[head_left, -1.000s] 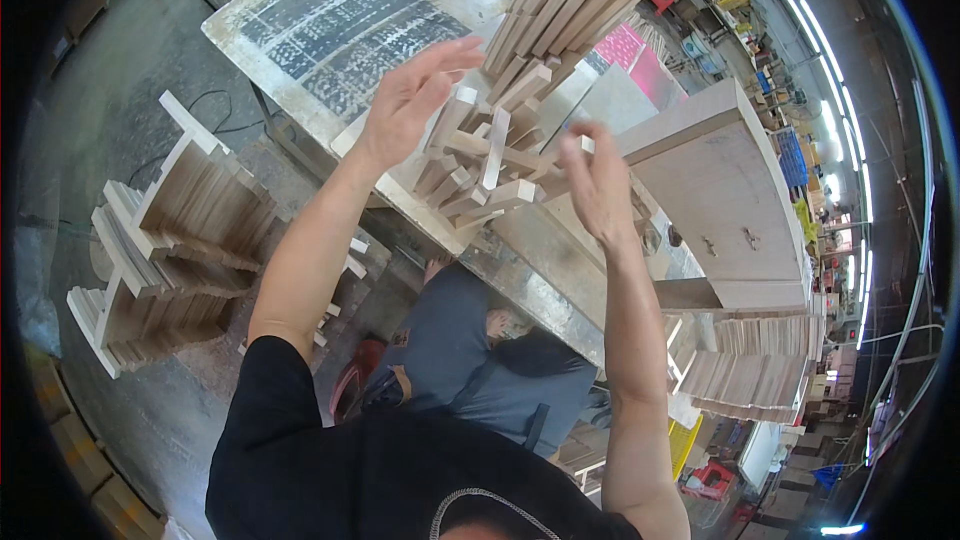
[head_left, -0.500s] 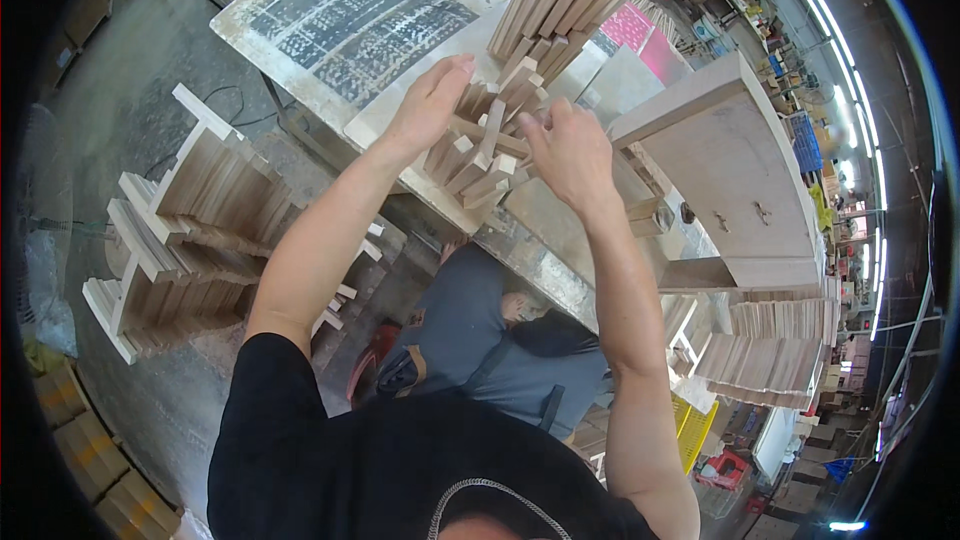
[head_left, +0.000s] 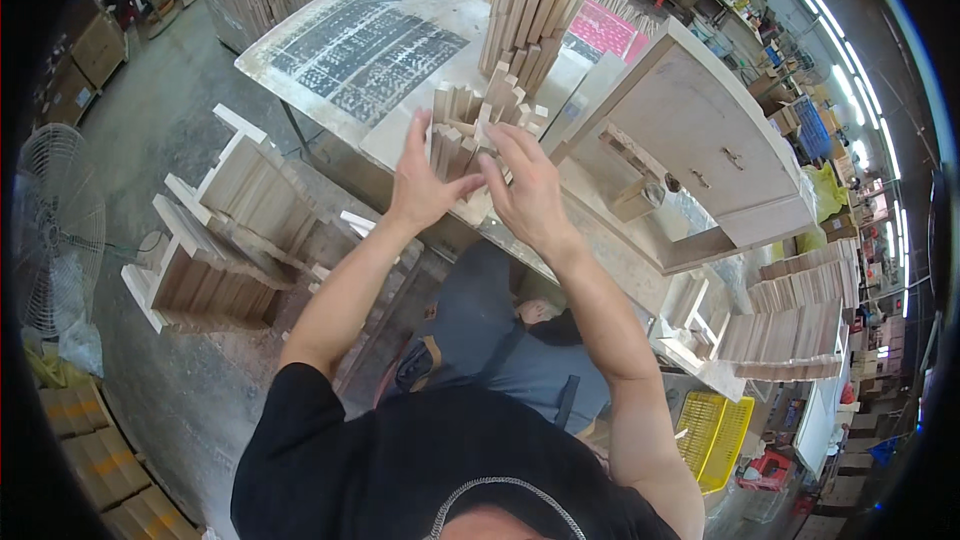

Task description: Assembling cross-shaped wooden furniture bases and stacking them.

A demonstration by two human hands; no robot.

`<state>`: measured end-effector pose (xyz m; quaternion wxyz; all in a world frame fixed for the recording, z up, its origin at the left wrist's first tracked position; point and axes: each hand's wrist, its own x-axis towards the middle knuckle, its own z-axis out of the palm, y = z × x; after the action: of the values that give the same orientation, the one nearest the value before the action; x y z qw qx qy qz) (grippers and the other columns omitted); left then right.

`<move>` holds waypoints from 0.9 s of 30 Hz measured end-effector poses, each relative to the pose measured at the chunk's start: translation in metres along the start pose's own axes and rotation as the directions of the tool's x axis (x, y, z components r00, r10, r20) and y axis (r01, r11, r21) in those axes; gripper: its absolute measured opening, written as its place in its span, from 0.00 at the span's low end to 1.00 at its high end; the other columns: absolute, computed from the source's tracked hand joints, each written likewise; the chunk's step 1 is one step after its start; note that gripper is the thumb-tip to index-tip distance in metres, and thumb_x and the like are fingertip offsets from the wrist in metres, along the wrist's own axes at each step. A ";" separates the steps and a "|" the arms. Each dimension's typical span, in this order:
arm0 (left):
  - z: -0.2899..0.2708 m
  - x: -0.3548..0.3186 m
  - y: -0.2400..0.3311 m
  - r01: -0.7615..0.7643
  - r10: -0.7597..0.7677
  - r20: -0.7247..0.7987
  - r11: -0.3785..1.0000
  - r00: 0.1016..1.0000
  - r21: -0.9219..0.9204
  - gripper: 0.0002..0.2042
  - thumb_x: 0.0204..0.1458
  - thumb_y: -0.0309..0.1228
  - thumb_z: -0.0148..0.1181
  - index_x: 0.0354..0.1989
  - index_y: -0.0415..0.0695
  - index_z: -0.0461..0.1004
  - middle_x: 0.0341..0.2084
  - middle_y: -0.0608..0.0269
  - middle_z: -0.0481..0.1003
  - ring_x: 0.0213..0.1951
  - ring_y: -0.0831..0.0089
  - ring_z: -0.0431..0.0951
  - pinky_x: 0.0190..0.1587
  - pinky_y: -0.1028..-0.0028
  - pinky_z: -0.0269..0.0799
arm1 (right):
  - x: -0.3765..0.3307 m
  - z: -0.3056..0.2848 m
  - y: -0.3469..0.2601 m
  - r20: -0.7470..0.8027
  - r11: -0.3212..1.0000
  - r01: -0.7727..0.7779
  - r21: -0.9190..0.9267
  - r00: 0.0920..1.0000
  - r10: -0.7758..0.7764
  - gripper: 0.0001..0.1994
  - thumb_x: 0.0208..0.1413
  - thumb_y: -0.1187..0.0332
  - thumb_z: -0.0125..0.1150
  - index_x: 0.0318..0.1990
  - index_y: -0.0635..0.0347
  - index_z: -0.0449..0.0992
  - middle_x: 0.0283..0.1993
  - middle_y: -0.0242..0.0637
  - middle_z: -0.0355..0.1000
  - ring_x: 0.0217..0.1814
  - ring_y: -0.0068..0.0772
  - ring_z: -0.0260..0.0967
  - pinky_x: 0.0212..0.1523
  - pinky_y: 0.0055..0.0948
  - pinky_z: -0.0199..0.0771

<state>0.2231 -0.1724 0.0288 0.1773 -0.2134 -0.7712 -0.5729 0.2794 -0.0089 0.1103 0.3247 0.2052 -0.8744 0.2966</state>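
Short pale wooden strips (head_left: 455, 145) stand in a loose bunch on the worktable, their upper ends uneven. My left hand (head_left: 418, 185) is at the bunch's left side, fingers stretched upward and thumb reaching out to the right across its near side. From the right, my right hand (head_left: 528, 190) reaches against the same strips, its fingers bent and the thumb apart from them. The two thumbs come close together in front of the bunch. My fingers partly hide the lower strips. Behind them rises a tall stack of longer wooden strips (head_left: 530, 15).
A curved wooden panel on a frame (head_left: 715, 140) stands right of my hands. The worktable (head_left: 300, 25) has a dark patterned area at its far left. Stacked wooden pieces (head_left: 225, 275) stand at left, near a fan (head_left: 60, 230). A yellow crate (head_left: 715, 440) sits lower right.
Both hands have come lower and closer together around the short strips. My right hand has moved left and its fingers have opened out. The whole view has shifted slightly.
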 end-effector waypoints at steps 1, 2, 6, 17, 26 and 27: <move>0.006 -0.002 -0.006 -0.003 0.003 -0.004 1.000 1.000 0.007 0.54 0.44 0.39 0.79 0.72 0.29 0.48 0.68 0.34 0.60 0.69 0.47 0.64 0.70 0.58 0.60 | 0.001 0.009 0.006 0.016 0.999 -0.041 0.021 0.999 0.041 0.14 0.56 0.75 0.65 0.50 0.65 0.79 0.52 0.50 0.76 0.53 0.54 0.75 0.52 0.44 0.77; 0.012 -0.004 -0.013 0.010 -0.010 0.003 0.999 1.000 0.048 0.53 0.44 0.38 0.79 0.72 0.28 0.48 0.67 0.33 0.61 0.68 0.45 0.64 0.69 0.57 0.61 | 0.003 0.016 0.009 0.032 0.996 -0.084 0.041 0.996 0.083 0.12 0.56 0.76 0.65 0.49 0.64 0.80 0.52 0.48 0.77 0.53 0.52 0.77 0.52 0.41 0.78; 0.025 -0.008 -0.028 -0.009 0.007 0.012 0.991 1.000 0.132 0.51 0.47 0.35 0.77 0.71 0.27 0.47 0.65 0.29 0.60 0.66 0.37 0.64 0.67 0.55 0.63 | 0.002 0.019 0.009 -0.050 0.999 0.017 -0.044 0.999 -0.019 0.10 0.56 0.76 0.66 0.45 0.64 0.82 0.47 0.45 0.79 0.46 0.51 0.79 0.47 0.39 0.80; 0.026 0.000 -0.013 -0.054 0.065 -0.034 0.964 0.997 0.260 0.47 0.45 0.43 0.78 0.66 0.28 0.56 0.53 0.36 0.65 0.55 0.40 0.68 0.59 0.53 0.67 | -0.064 0.005 0.057 0.004 0.905 -0.424 -0.041 0.905 0.425 0.51 0.43 0.61 0.80 0.69 0.78 0.53 0.70 0.64 0.56 0.73 0.61 0.57 0.73 0.45 0.60; 0.024 0.007 -0.030 -0.036 0.037 0.002 0.977 0.999 0.209 0.46 0.36 0.43 0.82 0.59 0.30 0.61 0.50 0.42 0.66 0.54 0.47 0.68 0.58 0.55 0.66 | -0.059 0.070 0.082 -0.093 0.884 -0.454 0.108 0.881 0.464 0.64 0.32 0.56 0.86 0.71 0.79 0.46 0.67 0.66 0.56 0.70 0.66 0.56 0.73 0.49 0.57; 0.023 0.007 -0.023 -0.068 0.066 0.015 0.973 0.998 0.219 0.46 0.35 0.42 0.83 0.59 0.31 0.61 0.50 0.42 0.66 0.54 0.48 0.69 0.58 0.55 0.67 | -0.059 0.067 0.081 -0.041 0.879 -0.469 0.090 0.880 0.474 0.63 0.31 0.57 0.86 0.71 0.78 0.47 0.66 0.66 0.57 0.68 0.66 0.57 0.71 0.50 0.59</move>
<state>0.2044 -0.1549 0.0074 0.2159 -0.2206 -0.8228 -0.4772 0.2463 0.0174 -0.0023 0.2615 -0.0106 -0.8754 0.4064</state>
